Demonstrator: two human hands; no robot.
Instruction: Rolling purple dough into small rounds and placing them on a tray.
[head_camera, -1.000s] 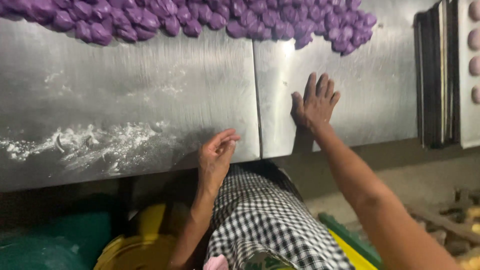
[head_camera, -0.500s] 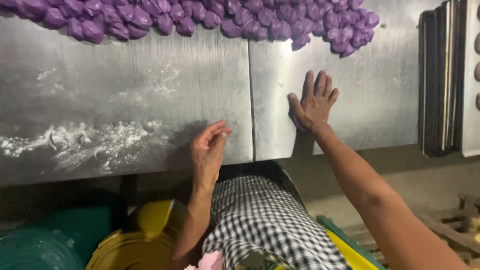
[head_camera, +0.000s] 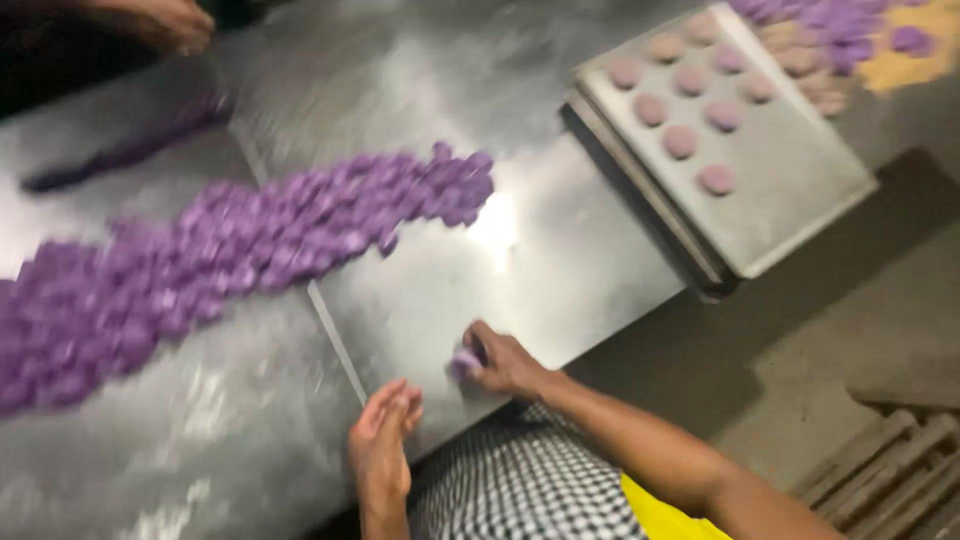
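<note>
A: What differs from a moment back?

B: A second ago the right hand (head_camera: 505, 362) lay flat, fingers spread on the bare steel bench (head_camera: 560, 260), with nothing under it. Now it is curled around a small purple dough piece (head_camera: 465, 362), pressing it against the bench near the front edge. The view has also swung: the long heap of purple dough pieces (head_camera: 230, 260) that sat along the top of the picture now runs diagonally across the middle.

A: So what does that tell you?

B: My reading is that one piece has come off the heap and is being worked under the palm. The picture is blurred, so I cannot say what shape the piece has.

A: And the left hand?

B: The left hand (head_camera: 385, 440) hovers just beside the right one, at the bench's front edge. Its fingers are held loosely together and slightly cupped, palm turned towards the right hand. It holds nothing and touches neither the dough nor the other hand.

A: What else is on the bench?

B: A metal tray (head_camera: 800, 190) sits at the far right corner, carrying rows of pinkish rounds (head_camera: 690, 110) in its upper part; its near half is bare. Behind it lies more purple dough on something yellow. At the top left another person's hand (head_camera: 165, 22) rests near a dark purple dough rope (head_camera: 130, 150).
</note>
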